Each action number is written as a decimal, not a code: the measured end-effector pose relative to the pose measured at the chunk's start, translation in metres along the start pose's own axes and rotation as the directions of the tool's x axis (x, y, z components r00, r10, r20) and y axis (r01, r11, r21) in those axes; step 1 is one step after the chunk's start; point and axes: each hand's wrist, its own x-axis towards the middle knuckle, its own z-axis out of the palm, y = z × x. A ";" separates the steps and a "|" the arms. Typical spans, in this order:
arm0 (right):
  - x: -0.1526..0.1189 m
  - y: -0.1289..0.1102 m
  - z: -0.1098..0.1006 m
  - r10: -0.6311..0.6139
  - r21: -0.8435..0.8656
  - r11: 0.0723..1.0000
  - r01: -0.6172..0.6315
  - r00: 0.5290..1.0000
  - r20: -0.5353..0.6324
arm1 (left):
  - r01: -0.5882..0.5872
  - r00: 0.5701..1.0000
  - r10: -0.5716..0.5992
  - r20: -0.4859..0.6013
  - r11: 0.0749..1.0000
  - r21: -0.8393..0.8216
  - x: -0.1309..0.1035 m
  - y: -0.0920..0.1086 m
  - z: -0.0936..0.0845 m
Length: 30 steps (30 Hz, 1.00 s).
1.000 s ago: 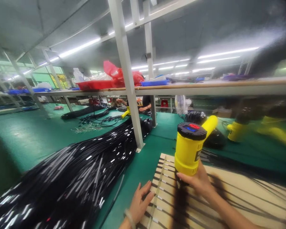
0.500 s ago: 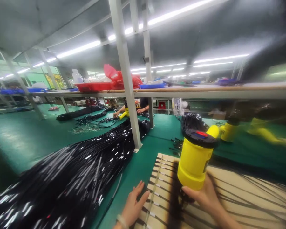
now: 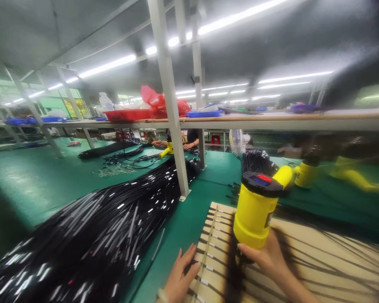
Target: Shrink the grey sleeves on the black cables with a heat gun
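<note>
My right hand (image 3: 265, 256) is wrapped round the lower end of a yellow heat-gun-like tool (image 3: 254, 216) with a black top and a lit red and blue display. The tool stands upright over a pale wooden board (image 3: 216, 235). Dark cables lie in a row across that board, with small white bands near their left ends. At the board's left edge, my left hand (image 3: 181, 273) rests with fingers spread, holding nothing. The tool's lower tip is dark and blurred.
A large bundle of black cables (image 3: 91, 227) covers the green table (image 3: 22, 172) on the left. A metal post (image 3: 173, 113) rises beyond the board, under a shelf with a red tray (image 3: 126, 115). Another person's hands (image 3: 189, 145) work farther back, near a white fan (image 3: 236, 141).
The tool and my right hand have shifted slightly left over the board. My left hand has moved slightly along the board's left edge. The view has shifted a little.
</note>
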 end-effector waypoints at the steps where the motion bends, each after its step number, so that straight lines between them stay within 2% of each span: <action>1: 0.000 -0.001 0.001 0.006 0.006 1.000 -0.006 1.000 0.002 | -0.001 1.000 0.001 -0.008 1.000 -0.005 0.000 0.000 0.000; 12: 0.008 -0.007 0.014 -0.012 -0.004 1.000 0.012 0.999 0.048 | 0.019 1.000 -0.019 -0.013 1.000 -0.024 0.000 -0.001 0.003; 18: 0.009 -0.008 0.017 -0.020 0.004 1.000 0.020 0.999 0.025 | 0.036 0.999 -0.036 0.002 0.999 -0.036 -0.001 0.004 0.002; 26: 0.006 -0.012 0.017 0.032 -0.049 0.998 -0.030 0.999 0.033 | 0.059 0.998 -0.060 -0.028 0.997 -0.059 -0.002 -0.003 0.005; 30: 0.005 -0.011 0.018 0.018 -0.047 0.999 -0.016 0.999 0.036 | 0.037 0.999 -0.038 -0.019 0.998 -0.052 -0.002 0.000 0.004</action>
